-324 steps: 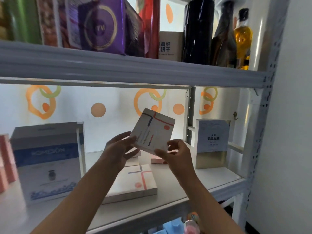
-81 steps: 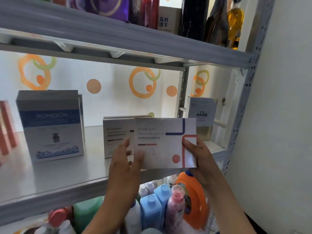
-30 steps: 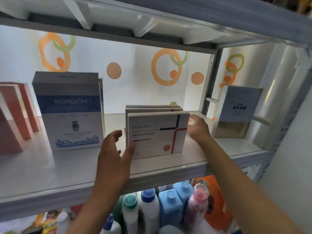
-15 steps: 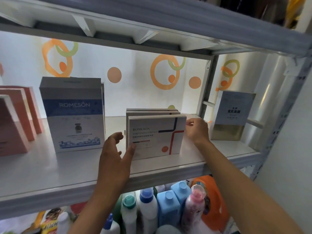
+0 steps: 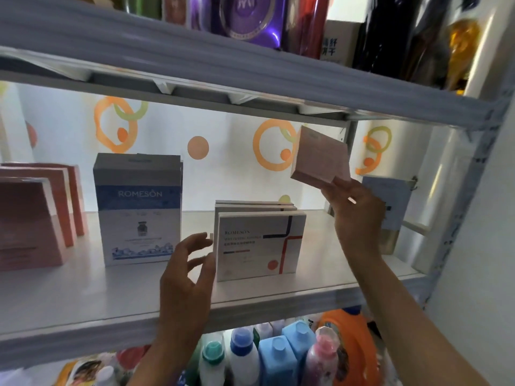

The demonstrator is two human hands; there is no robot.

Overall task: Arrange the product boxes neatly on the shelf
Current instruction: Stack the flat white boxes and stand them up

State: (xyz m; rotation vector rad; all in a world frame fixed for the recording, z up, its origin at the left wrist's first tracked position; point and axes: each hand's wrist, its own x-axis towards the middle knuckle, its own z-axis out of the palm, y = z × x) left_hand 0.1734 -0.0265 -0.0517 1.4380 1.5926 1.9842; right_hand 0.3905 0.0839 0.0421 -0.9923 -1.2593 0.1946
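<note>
Three flat white boxes with blue and red lines [image 5: 259, 246] stand upright in a row, one behind another, at the middle of the white shelf [image 5: 111, 291]. My left hand [image 5: 189, 263] hovers just left of the front one, fingers spread, holding nothing. My right hand [image 5: 354, 207] is raised above and right of the row, gripping a small pink box [image 5: 320, 157] by its lower corner, tilted in the air under the upper shelf.
A tall blue-and-white ROMESON box [image 5: 138, 207] stands left of the row, and pink boxes [image 5: 36, 213] stand at the far left. A pale blue and gold box [image 5: 390, 210] stands at the right post. Bottles [image 5: 276, 355] fill the lower level; boxes and bottles sit above.
My right hand left the white box's right edge and rose, now holding a small pink box. My left hand came slightly off the front box's left edge.
</note>
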